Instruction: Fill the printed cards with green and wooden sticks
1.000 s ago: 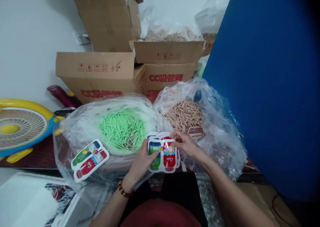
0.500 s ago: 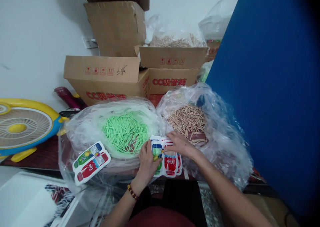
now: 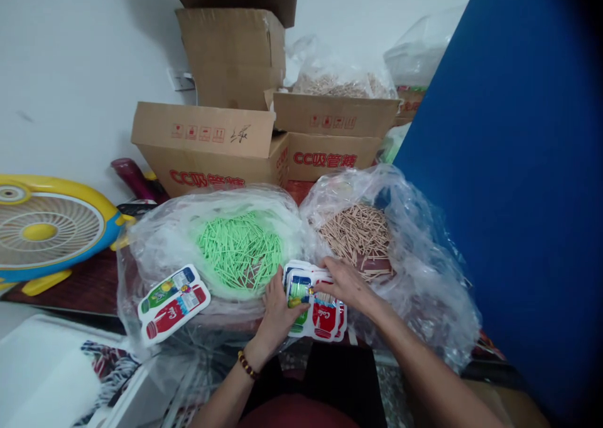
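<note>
A stack of white-edged, bottle-printed straw candy packs point(image 3: 326, 320) lies at the front edge of the table; green and tan sticks show in the top pack's windows. My left hand point(image 3: 281, 310), wearing a beaded bracelet, grips the stack's left side, thumb across the top pack. At the upper right, my right hand point(image 3: 351, 288) has its fingers curled over the packs, its thumb near the middle of the top one. Just beyond lie a pile of green candy sticks point(image 3: 240, 249) and a pile of tan candy sticks point(image 3: 355, 230), each in a clear plastic bag. A separate group of packs point(image 3: 174, 305) rests at left.
Cardboard boxes point(image 3: 325, 154) stand along the back, with a bag of tan sticks point(image 3: 336, 85) on top. A yellow-and-blue fan point(image 3: 51, 227) and a dark red bottle point(image 3: 136, 176) are at left. A blue panel point(image 3: 513, 183) borders the right side.
The view has shifted slightly, so everything sits a little lower and to the right. Both hands stay at the stack, and the top pack shows slightly more between them.
</note>
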Action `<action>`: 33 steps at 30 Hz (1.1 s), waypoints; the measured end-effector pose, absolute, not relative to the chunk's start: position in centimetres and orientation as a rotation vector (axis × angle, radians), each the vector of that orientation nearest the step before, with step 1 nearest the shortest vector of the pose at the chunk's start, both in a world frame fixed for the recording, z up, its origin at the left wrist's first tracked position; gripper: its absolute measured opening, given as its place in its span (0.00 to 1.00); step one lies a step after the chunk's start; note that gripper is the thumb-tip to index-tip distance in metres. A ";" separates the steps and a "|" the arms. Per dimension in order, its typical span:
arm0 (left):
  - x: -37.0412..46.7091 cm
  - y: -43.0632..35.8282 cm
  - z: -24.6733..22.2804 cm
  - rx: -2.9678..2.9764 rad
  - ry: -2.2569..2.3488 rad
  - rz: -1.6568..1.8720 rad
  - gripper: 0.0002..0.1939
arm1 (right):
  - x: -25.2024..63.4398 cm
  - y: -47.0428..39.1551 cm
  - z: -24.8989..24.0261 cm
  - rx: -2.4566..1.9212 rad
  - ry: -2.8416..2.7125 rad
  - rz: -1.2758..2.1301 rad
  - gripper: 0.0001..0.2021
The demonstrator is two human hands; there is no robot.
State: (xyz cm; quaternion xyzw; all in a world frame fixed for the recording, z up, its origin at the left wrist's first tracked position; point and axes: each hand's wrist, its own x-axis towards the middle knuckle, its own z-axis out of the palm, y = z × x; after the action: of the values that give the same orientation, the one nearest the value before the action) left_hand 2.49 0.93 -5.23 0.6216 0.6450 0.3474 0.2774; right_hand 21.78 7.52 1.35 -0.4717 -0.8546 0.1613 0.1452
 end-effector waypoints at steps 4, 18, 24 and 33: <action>1.7 0.0 -4.5 1.527 1.547 1.046 0.53 | 22.2 4.6 1.6 -1.241 -2.256 0.673 0.11; 2.8 -2.4 -2.0 1.439 1.215 1.120 0.22 | 22.0 -1.4 -2.7 -1.052 -1.242 1.394 0.20; 4.0 -1.7 0.2 1.524 1.120 1.100 0.27 | 24.9 -1.3 -1.8 -1.055 -1.374 1.303 0.22; 4.0 -2.2 -2.6 1.370 1.199 1.092 0.27 | 23.2 -1.1 -4.5 -1.094 -1.415 1.246 0.20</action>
State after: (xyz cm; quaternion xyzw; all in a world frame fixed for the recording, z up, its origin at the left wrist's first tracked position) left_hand 4.02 -2.22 -2.62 0.5633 0.4932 0.4490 0.4877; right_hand 23.19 -1.09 -4.47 -0.4449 -0.5757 0.5068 0.4624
